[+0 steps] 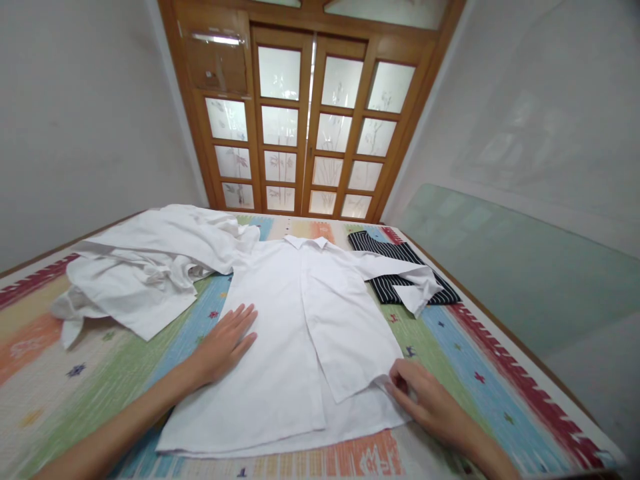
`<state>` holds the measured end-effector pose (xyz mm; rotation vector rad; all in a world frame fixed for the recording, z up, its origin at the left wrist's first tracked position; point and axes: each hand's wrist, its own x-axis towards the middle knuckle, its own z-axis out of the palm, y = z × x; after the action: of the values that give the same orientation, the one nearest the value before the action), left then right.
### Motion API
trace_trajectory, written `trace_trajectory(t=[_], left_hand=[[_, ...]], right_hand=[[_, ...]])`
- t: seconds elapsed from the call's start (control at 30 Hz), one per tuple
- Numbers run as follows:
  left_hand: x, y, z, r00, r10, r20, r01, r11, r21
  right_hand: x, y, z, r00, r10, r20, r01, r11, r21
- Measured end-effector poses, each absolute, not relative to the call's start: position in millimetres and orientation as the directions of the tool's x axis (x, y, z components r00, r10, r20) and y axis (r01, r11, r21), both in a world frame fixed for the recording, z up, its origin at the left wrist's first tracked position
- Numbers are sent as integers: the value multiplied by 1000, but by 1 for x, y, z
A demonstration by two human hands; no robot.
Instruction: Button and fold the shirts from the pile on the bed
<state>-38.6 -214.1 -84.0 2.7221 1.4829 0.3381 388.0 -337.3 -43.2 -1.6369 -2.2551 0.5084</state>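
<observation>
A white collared shirt (270,333) lies front up in the middle, its collar away from me and its front edges parted near the hem. My left hand (227,343) rests flat on the shirt's left side, fingers stretched out. At the lower right side edge, my right hand (415,390) pinches the shirt's fabric between thumb and fingers, lifting it a little. The shirt's right sleeve stretches out over a folded black-and-white striped garment (395,257). Its left sleeve runs beside a heap of white clothing (135,280).
A colourful striped cover (480,347) with small star and figure prints lies under the clothes. Beyond its far edge stand wooden doors (305,127) with frosted panes. Walls close in on both sides, with a pale green panel (510,260) along the right.
</observation>
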Motion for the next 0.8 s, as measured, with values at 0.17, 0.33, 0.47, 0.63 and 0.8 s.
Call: trace_trajectory(t=[0.17,0.33,0.47,0.63,0.8], left_hand=[[-77,-251,-87,473,846,245,849,-512,130],[-87,-276,-74,210,944,255,882,-295,367],[-78,-283,-51,27,997,68,708,-67,703],[-72,-284,-37,-1,978,-207,432,187,882],[-84,-290,-35,45,971,-236,465,189,865]], right_hand=[[379,-353,-42,-516,844,146,812,537,-228],[369,-346,-54,-515,767,382,822,568,-34],[348,-330,-52,-608,625,490,764,628,146],[323,-316,-45,-671,505,543,658,743,123],[317,-318,-50,-698,514,500,610,792,38]])
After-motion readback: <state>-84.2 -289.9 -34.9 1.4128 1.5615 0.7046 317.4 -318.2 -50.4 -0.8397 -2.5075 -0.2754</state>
